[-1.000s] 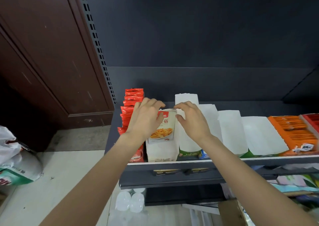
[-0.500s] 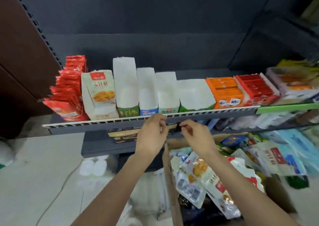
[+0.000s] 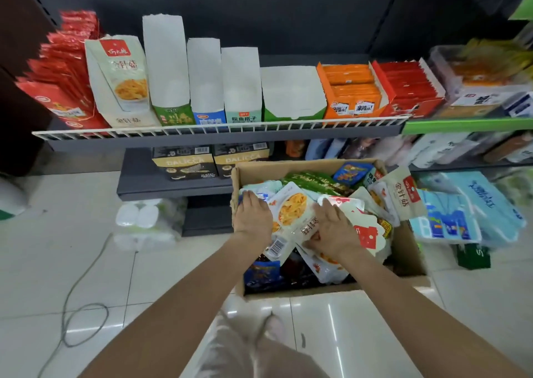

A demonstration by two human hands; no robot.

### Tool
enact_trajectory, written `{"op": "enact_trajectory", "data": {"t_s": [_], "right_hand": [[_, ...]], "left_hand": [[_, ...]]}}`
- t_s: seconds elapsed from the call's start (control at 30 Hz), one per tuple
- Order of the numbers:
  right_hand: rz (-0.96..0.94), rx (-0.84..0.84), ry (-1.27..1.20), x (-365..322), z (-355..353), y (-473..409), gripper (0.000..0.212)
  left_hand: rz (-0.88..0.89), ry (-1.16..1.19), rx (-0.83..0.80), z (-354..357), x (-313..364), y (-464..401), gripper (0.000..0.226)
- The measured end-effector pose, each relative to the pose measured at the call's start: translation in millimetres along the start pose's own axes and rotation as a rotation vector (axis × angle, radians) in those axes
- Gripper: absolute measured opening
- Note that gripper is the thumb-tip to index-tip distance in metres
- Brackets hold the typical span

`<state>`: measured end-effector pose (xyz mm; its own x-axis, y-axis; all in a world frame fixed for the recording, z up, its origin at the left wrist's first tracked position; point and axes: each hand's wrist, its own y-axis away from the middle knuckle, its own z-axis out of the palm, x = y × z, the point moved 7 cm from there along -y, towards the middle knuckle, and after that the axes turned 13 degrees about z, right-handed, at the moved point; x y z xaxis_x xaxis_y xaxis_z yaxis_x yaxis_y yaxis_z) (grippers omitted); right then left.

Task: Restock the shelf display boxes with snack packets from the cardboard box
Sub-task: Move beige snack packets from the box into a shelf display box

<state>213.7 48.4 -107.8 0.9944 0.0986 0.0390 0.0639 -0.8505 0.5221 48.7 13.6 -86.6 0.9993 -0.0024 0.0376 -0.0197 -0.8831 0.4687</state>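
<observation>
Both hands are down inside the cardboard box (image 3: 403, 250), which sits on the tiled floor (image 3: 72, 204) below the shelf (image 3: 219, 135). The left hand (image 3: 252, 219) lies palm-down with its fingers fairly straight near the box's left wall, its fingertips on pale packets there — a flat, wide grip that clasps nothing I can see. The right hand (image 3: 331, 227) lies palm-down on a white snack packet (image 3: 292, 213) printed with a yellow-noodle picture; its fingers spread over the packet's right half, and the thumb side is hidden, so whether it pinches the packet or only presses on it cannot be told. The packet lies between the two hands, touching both, atop a loose heap of other packets.

On the shelf above, a row of display boxes stands behind a white wire rail: the leftmost white one (image 3: 121, 89) shows a matching packet upright at its front, while the four next to it — a tall one (image 3: 167, 60) among them — show only white insides. Orange packs (image 3: 350, 89) and red packs (image 3: 409, 86) fill the boxes further right.
</observation>
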Motion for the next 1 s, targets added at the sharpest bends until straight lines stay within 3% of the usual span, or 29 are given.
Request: {"op": "enact_trajectory", "data": {"t_s": [0.17, 0.27, 0.37, 0.47, 0.57, 0.67, 0.8, 1.0], "right_hand": [[0.062, 0.082, 0.006, -3, -15, -7, 0.103], [0.073, 0.121, -0.047, -5, -27, -12, 0.090], [0.036, 0.267, -0.109, -8, -39, -12, 0.060], [0.054, 0.239, -0.479, 1, -52, -14, 0.033], [0.112, 0.236, -0.799, 16, -77, -7, 0.020], [0.058, 0.354, -0.916, 21, -106, 10, 0.014], [0.001, 0.353, -0.936, 6, -132, 14, 0.015], [-0.099, 0.224, -0.978, -47, -156, 15, 0.016]], "left_hand": [[-0.041, -0.418, -0.071, -8, -5, 2, 0.062], [-0.016, -0.462, 0.000, -12, -6, -2, 0.041], [-0.014, -0.321, 0.112, -28, -9, -5, 0.025], [-0.022, -0.038, 0.206, -38, -18, -6, 0.023], [-0.086, 0.466, 0.378, -54, -44, 1, 0.019], [-0.146, 0.738, 0.453, -67, -74, 10, 0.020], [-0.170, 0.845, 0.645, -95, -94, 27, 0.012], [0.108, 0.725, 0.656, -145, -44, 41, 0.016]]}}
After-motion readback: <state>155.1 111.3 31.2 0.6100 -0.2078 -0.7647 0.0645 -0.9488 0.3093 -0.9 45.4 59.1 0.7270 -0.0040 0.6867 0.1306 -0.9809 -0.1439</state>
